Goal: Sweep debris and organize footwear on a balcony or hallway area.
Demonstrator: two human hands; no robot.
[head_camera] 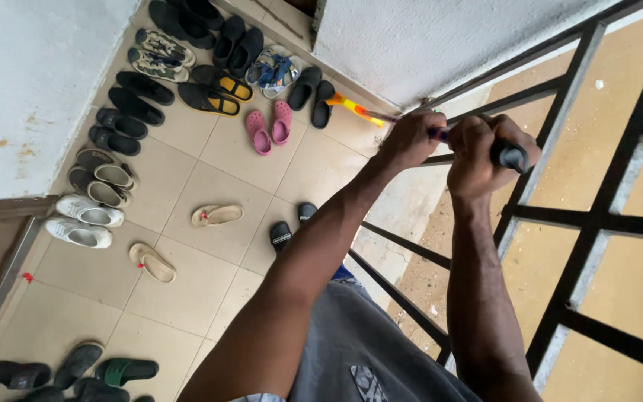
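Observation:
Both my hands grip one long stick. My left hand is closed around its thin shaft, and my right hand is closed around the black grip end. Past my left hand the stick carries an orange and yellow part that reaches toward the shoes on the tiled floor. The hands are held next to the black metal railing, close to the corner of a white wall.
Several pairs of shoes, sandals and slippers lie on the beige tiles: pink clogs, white sneakers, tan flip-flops, black slides. A white wall bounds the other side. Sandy ground shows beyond the railing.

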